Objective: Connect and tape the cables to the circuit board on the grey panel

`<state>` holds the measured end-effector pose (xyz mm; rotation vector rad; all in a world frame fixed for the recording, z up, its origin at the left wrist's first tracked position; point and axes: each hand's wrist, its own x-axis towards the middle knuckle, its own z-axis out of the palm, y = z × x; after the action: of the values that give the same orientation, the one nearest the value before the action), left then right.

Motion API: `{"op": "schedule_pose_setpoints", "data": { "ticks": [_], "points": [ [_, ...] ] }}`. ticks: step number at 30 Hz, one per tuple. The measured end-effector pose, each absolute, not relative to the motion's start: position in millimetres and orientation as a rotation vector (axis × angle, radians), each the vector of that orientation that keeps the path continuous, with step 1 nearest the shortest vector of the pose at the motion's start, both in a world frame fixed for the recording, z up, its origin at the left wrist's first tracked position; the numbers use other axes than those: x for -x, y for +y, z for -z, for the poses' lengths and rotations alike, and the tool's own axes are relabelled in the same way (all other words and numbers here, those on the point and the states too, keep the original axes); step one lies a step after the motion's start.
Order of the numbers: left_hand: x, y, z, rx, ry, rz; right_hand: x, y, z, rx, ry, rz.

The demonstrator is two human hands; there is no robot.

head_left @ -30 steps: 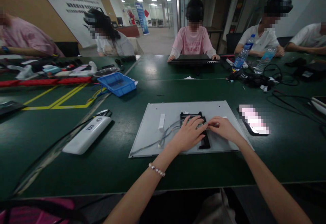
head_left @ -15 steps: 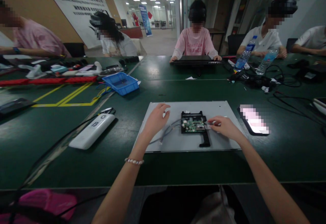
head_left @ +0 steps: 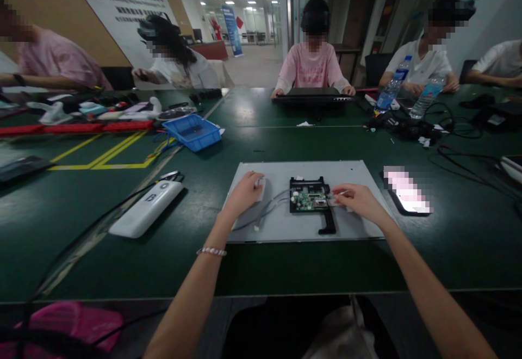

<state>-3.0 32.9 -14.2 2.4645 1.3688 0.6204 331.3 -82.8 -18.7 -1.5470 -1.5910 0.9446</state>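
A flat light-grey panel (head_left: 277,228) lies on the green table. On it sits a green circuit board (head_left: 308,200) in a black bracket (head_left: 327,223); grey cables (head_left: 267,209) run from the board's left side. My left hand (head_left: 243,193) rests on the panel's left part, fingers stretched forward, with a pale patch beside the fingertips that I cannot identify. At the board's right edge, my right hand (head_left: 359,201) has its thumb and fingertips pinched together. Something thin and whitish shows there, too small to name.
A phone (head_left: 408,193) lies right of the panel, a white power bank (head_left: 147,209) with a cable to its left. Farther back are a blue basket (head_left: 193,133) and two water bottles (head_left: 393,84). Several people sit around the table; one opposite holds a black flat device (head_left: 314,98).
My left hand has lowered onto the panel and moved slightly left. My right hand stays at the board's right edge, almost unmoved. A person at the back left has raised a hand.
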Motion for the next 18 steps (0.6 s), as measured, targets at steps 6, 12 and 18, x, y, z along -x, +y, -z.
{"op": "schedule_pose_setpoints", "data": {
  "ticks": [6, 12, 18],
  "points": [
    [5, 30, 14, -2.445, 1.393, -0.645, -332, -83, 17, 1.531, -1.647, -0.849],
    [15, 33, 6, -2.326, 1.473, -0.709, -333, -82, 16, 1.501, -1.61, -0.614],
    [17, 12, -21, -1.833, 1.464, -1.015, -328, -84, 11, 1.492, -1.583, -0.423]
  ]
}}
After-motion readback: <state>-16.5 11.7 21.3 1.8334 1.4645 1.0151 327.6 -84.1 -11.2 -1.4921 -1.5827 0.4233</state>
